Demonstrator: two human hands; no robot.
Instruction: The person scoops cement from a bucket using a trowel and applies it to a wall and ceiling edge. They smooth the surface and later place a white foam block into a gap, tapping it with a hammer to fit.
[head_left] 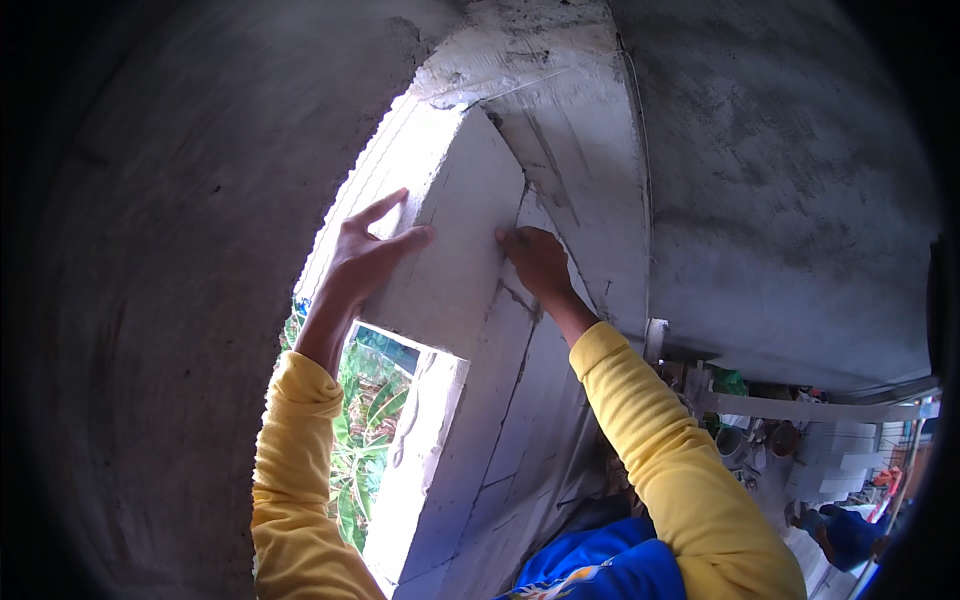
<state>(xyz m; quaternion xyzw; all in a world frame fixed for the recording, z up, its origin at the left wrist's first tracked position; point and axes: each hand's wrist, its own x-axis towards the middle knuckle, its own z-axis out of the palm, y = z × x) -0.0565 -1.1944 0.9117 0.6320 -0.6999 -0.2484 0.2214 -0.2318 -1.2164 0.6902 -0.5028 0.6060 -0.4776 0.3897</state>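
Note:
A large pale grey wall block [465,220] sits at the top of a block wall, above a window opening. My left hand [365,255] rests on its left edge, thumb stretched over the front face and forefinger spread along the bright outer side. Its other fingers are hidden. Near the block's right edge, by the joint with the neighbouring blocks, my right hand [540,262] is closed, its fingers curled and a fingertip at the surface. Whatever it may hold does not show.
Green leaves [360,470] show through the window opening. A thin cord [648,180] hangs along the wall corner. At lower right are a white horizontal bar [800,408], buckets [732,440] and a person in blue [850,537]. A dark grey wall [180,300] stands left.

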